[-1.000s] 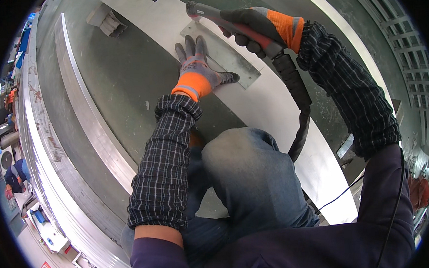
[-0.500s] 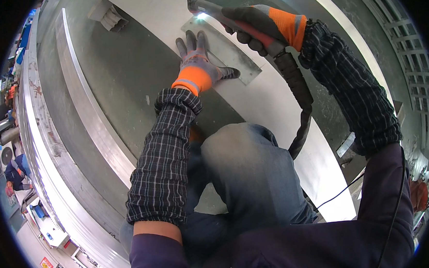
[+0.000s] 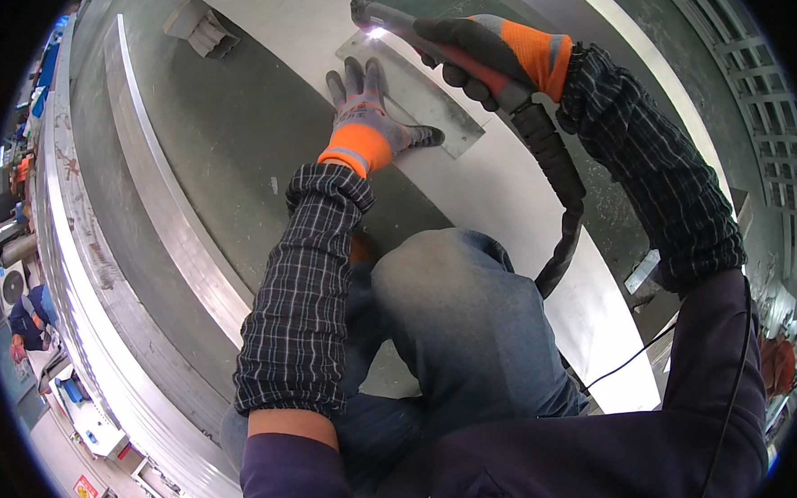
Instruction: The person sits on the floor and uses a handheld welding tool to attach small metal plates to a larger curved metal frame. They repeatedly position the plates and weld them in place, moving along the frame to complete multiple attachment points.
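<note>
My right hand (image 3: pixel 487 55), in an orange and grey work glove, is wrapped round a welding torch (image 3: pixel 395 19) with a red and black handle. A bright white glow shows under the torch head, at the far end of a flat rectangular metal plate (image 3: pixel 436 112). That plate lies on a long pale metal strip (image 3: pixel 512 189). Gloved alike, my left hand (image 3: pixel 363 120) presses down with spread fingers against the plate's left side, its thumb reaching over the near part. The left palm's underside is hidden.
A thick black cable (image 3: pixel 547 151) drops from the torch past my knee (image 3: pixel 454 282). Left of me stand a long metal bar (image 3: pixel 170 189) and a shiny rail (image 3: pixel 108 372). A small grey block (image 3: pixel 200 29) sits at the far left. White slatted racking (image 3: pixel 754 77) rises at the right.
The torch head has shifted very slightly toward me, and the glow beneath it has a more purple tint. My left hand stays in nearly the same place on the plate.
</note>
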{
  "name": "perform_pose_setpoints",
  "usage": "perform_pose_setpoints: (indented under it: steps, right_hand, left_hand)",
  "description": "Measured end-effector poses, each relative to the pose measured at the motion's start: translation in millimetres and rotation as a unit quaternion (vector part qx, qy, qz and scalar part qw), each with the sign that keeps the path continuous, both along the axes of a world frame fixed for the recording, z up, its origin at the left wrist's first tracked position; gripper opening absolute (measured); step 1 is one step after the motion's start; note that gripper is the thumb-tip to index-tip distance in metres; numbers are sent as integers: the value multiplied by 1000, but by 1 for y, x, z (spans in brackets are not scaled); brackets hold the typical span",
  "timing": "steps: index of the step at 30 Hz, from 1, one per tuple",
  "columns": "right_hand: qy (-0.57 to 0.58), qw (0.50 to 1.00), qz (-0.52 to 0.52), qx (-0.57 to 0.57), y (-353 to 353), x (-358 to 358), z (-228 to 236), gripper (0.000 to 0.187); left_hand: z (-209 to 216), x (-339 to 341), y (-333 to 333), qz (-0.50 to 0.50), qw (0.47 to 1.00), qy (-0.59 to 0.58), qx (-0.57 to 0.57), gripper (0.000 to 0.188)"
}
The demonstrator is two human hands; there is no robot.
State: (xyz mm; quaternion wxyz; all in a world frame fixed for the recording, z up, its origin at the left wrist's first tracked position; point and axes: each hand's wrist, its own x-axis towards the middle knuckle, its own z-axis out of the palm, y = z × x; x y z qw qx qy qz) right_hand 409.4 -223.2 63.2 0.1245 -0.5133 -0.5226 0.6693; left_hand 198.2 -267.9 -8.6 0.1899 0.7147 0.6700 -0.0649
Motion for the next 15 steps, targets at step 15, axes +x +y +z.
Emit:
perform_pose_setpoints:
  steps: [15]
  right_hand:
    - [2, 999, 7, -32, -10, 13, -2, 58]
  left_hand:
    - [4, 3, 1, -8, 1000, 26, -13, 146]
